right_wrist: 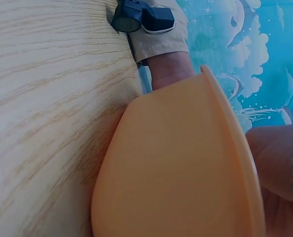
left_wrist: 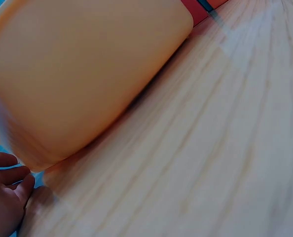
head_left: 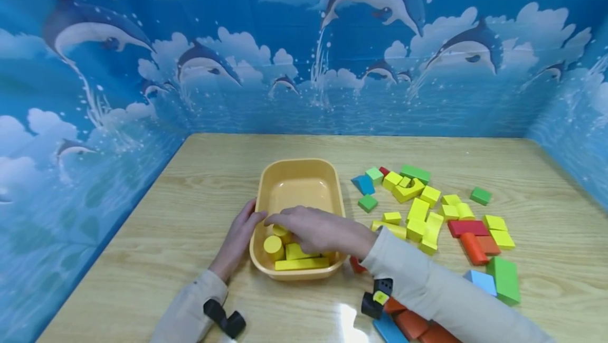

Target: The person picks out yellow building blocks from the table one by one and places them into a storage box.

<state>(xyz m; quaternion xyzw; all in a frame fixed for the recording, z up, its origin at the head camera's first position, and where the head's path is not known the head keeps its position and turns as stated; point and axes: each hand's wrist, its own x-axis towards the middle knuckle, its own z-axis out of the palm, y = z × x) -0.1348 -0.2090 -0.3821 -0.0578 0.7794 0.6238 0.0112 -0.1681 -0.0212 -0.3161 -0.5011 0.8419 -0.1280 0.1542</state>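
A tan plastic tub (head_left: 300, 165) sits on the table with several yellow blocks at its near end, among them a yellow cylinder (head_left: 273, 247) and a long yellow bar (head_left: 302, 264). My left hand (head_left: 238, 237) rests against the tub's left side, its fingers fairly straight near the rim. Reaching across the right rim, my right hand (head_left: 311, 228) has its fingers curved down over another yellow cylinder block (head_left: 280, 232); its thumb is hidden. The right wrist view shows the tub's outer wall (right_wrist: 171, 163) in front of part of that hand.
Right of the tub lie many loose blocks: yellow ones (head_left: 418, 209), a red bar (head_left: 467, 228), a green block (head_left: 504, 279) and a blue triangle (head_left: 363, 184). More red blocks (head_left: 411, 324) lie under the right forearm. A dolphin-print curtain (head_left: 304, 105) borders the table.
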